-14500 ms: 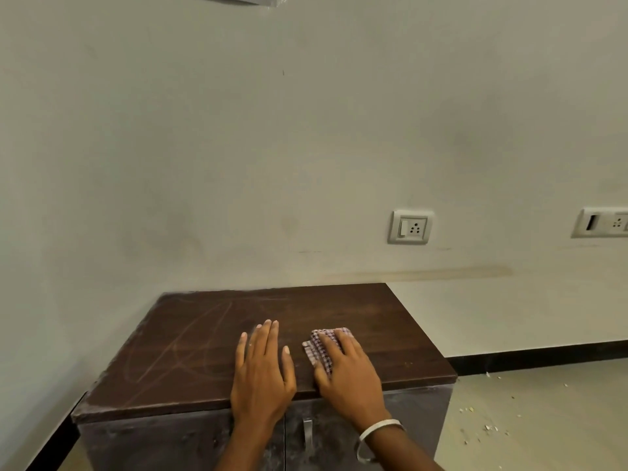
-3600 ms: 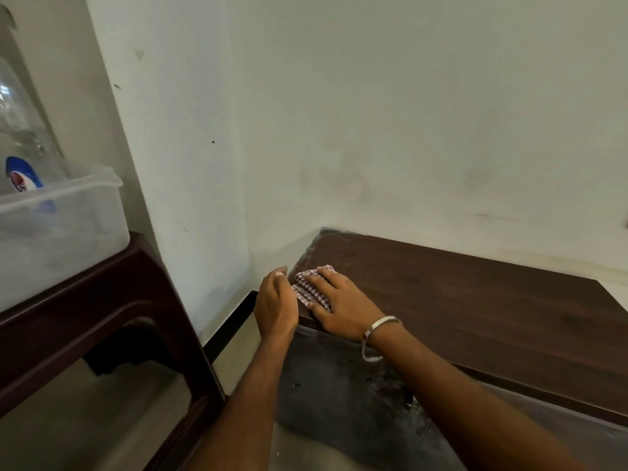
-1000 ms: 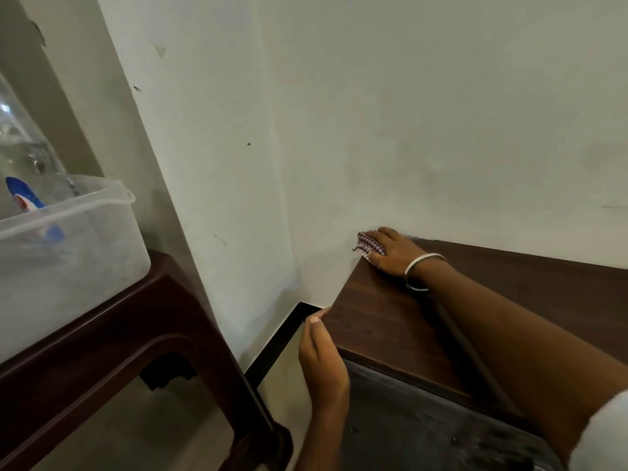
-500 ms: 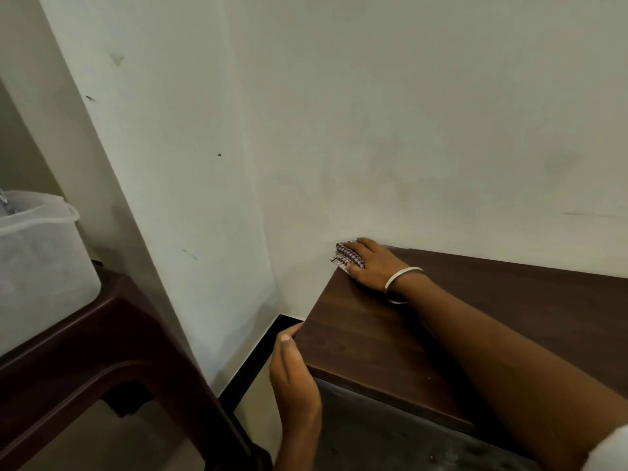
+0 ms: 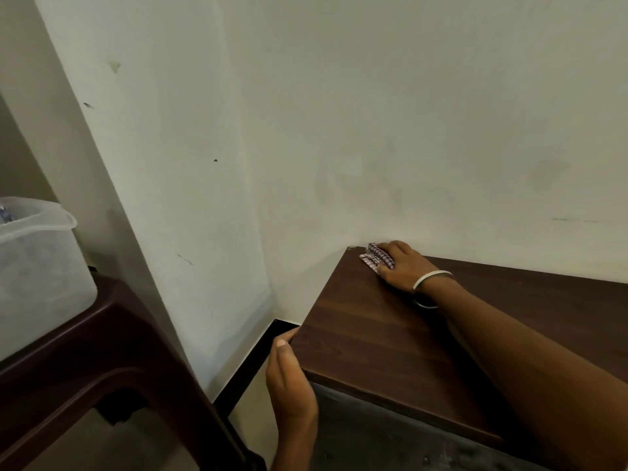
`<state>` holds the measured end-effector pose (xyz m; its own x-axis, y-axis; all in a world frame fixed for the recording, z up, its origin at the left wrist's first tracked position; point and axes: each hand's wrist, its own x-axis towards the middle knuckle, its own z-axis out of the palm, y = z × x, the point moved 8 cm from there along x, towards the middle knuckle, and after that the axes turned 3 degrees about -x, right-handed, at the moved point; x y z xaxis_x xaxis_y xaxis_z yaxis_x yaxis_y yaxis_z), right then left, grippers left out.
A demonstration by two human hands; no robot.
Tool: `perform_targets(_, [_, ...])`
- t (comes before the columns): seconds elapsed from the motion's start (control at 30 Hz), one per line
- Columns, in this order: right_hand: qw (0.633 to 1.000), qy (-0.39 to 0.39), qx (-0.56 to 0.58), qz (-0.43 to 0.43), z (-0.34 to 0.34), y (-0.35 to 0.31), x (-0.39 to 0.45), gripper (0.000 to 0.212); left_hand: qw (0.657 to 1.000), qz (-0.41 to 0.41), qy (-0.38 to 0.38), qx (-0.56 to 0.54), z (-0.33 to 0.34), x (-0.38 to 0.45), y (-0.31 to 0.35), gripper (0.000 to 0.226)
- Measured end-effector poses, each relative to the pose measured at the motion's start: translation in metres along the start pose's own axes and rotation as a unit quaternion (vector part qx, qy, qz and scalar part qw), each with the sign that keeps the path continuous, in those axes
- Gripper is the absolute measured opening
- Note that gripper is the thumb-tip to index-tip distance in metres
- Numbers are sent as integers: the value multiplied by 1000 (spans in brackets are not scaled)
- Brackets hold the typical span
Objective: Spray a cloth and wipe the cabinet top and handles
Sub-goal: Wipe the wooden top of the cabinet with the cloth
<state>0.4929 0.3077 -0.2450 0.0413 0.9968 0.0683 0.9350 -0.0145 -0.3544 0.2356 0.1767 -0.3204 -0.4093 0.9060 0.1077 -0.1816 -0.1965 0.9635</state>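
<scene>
The dark wooden cabinet top [image 5: 370, 338] fills the lower right of the head view. My right hand [image 5: 406, 266], with a white bangle on its wrist, presses a folded checked cloth [image 5: 375, 258] flat onto the top's far left corner, against the wall. My left hand [image 5: 289, 382] rests against the cabinet's front left corner, thumb on the edge of the top. The grey cabinet front [image 5: 390, 443] shows below; its handles are out of view. No spray bottle is in sight.
A dark brown plastic table [image 5: 102, 362] stands at the left with a translucent plastic tub [image 5: 37, 270] on it. A wall corner juts out between that table and the cabinet. A narrow strip of floor [image 5: 251, 396] with black skirting lies between them.
My right hand stays with the cloth at the far left corner, now a little further from the side edge. My left hand keeps its place on the front corner. The view has shifted slightly.
</scene>
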Motion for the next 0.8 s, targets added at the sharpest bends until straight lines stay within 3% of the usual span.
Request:
perform_targets(0.17, [999, 4, -10, 40, 2, 4, 3, 65, 1000, -5, -3, 0, 1, -3, 4, 54])
perform_targets(0.3, [1000, -13, -21, 8, 14, -33, 18, 65, 1000, -7, 13, 6, 1, -2, 4, 39])
perform_targets(0.5, [999, -28, -25, -30, 22, -69, 35, 63, 1000, 1, -1, 28, -1, 2, 5, 40])
perform_targets(0.8, [999, -29, -40, -20, 16, -52, 31, 68, 1000, -18, -3, 23, 1, 5, 4, 42])
